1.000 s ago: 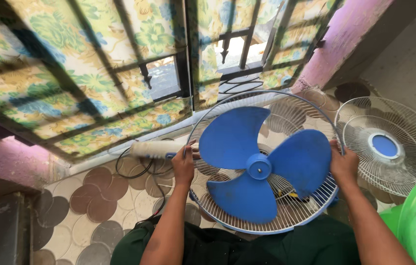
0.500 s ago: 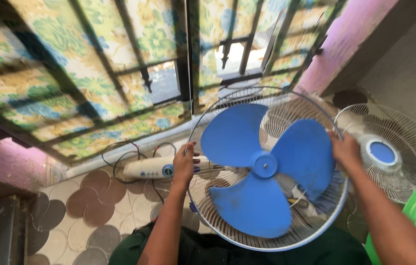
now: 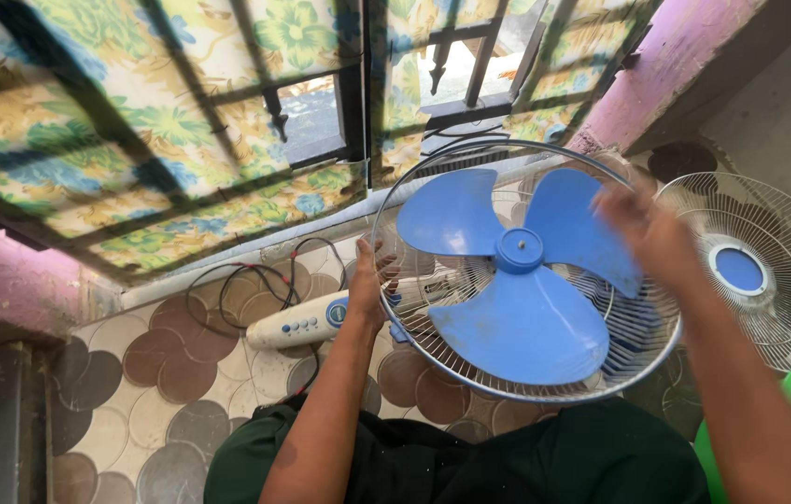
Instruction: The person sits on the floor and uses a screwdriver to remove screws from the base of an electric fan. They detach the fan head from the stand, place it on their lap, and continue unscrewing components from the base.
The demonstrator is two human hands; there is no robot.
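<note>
Fan held over the lap, guard off

The rear grille rim is gripped by the left hand; the right hand is blurred at the blade, grip unclear. The front guard lies beyond, unfitted.

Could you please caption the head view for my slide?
Left hand grips the fan guard rim; blurred right hand over the blue blade.

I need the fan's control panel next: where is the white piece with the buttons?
In the head view the white control panel lies on the tiled floor, left of the left hand, beside the black cable.
</note>
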